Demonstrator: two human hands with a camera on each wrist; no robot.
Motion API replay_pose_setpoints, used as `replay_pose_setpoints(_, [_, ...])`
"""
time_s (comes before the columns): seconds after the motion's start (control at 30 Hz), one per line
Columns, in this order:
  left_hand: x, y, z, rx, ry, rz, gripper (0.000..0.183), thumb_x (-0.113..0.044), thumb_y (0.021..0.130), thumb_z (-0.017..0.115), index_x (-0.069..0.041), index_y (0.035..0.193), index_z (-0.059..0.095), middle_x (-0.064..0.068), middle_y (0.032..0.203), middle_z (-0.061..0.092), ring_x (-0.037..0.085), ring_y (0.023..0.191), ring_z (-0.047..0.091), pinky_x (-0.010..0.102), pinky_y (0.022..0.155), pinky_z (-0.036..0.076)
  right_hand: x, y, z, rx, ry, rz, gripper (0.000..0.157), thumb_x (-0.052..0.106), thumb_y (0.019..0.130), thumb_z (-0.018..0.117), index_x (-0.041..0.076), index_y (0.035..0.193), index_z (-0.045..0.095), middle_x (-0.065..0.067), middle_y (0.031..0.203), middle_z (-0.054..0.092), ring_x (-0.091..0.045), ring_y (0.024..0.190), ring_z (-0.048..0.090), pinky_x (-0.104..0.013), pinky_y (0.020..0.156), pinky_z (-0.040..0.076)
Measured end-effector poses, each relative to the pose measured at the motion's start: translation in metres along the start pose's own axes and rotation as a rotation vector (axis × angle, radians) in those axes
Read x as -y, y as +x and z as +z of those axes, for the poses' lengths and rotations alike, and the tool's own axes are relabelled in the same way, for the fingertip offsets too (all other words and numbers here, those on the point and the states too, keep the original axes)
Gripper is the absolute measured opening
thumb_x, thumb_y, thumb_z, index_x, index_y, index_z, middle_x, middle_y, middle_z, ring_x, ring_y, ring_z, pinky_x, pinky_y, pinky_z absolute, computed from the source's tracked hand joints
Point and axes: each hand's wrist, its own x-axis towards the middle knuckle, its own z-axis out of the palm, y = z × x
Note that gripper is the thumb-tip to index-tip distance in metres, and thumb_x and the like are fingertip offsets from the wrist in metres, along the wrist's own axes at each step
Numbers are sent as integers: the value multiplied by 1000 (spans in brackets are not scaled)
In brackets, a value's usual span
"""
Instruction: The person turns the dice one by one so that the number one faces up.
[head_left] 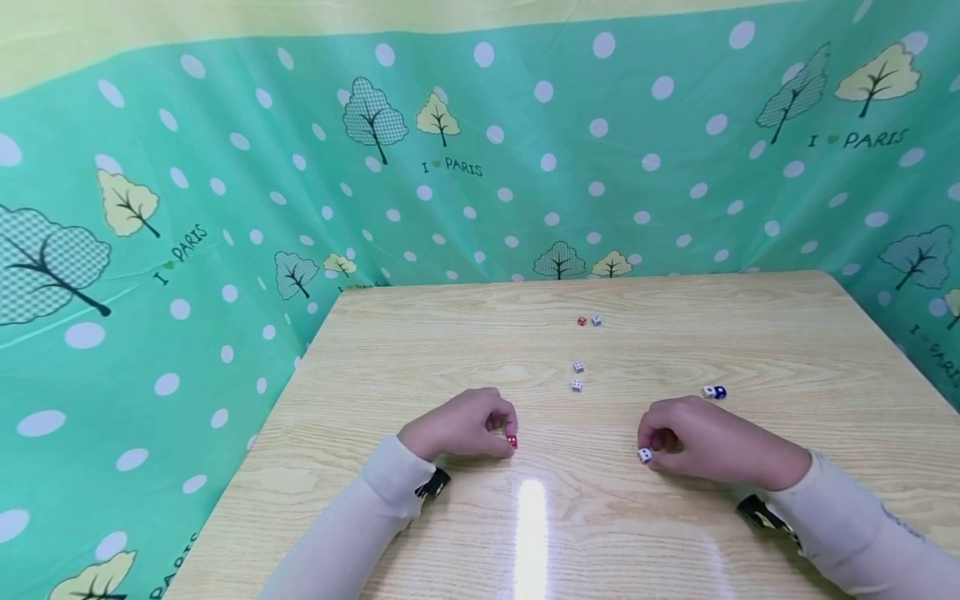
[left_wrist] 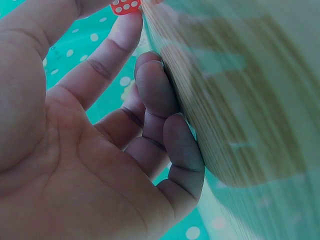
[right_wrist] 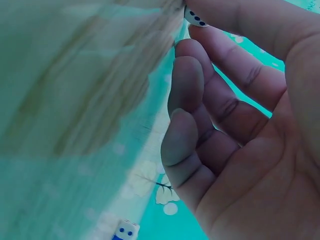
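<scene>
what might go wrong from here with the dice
The small red cube die with white dots, pinched by the left hand, could slip. The white cube die with blue dots could slip from the right hand. That hand might nudge the nearby dark blue die and its white neighbour.

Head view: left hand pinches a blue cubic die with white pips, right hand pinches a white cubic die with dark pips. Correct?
Wrong colour on one die: the left hand pinches a red cubic die with white pips, not a blue one, as the head view shows. The right hand pinches a white cubic die with dark pips, as you say.
</scene>
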Motion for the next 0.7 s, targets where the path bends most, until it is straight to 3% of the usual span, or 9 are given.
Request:
replay_pose_setpoints(0.13, [1,0,0,1,1,1,15,-21,82,83,-28,81,69,5,89,61,11,79,52,24,71,44,5,-1,-1,-13,-79,-19,28,7,85,79,32,96,74,19,89,63,0,77,56,-21,67,51])
replay_pose_setpoints(0.23, [2,0,0,1,4,2,15,-22,82,83,-29,81,69,5,89,61,10,79,51,23,70,44,12,-2,-1,-39,-161,-94,37,0,83,76,34,99,76,20,94,63,2,77,54,-20,67,51])
replay_pose_setpoints(0.43, [2,1,0,1,-1,5,15,-22,82,83,-29,81,69,5,89,61,11,79,51,24,71,44,20,-2,1,-125,-335,-263,46,-8,74,78,36,88,76,17,92,59,1,77,49,-21,65,50])
replay_pose_setpoints(0.7, [3,1,1,3,9,0,15,-23,82,82,-30,81,69,4,89,61,10,79,51,23,70,43,23,-2,1,-113,-386,-245,45,-7,71,84,36,80,75,16,87,57,-1,76,50,-25,65,50])
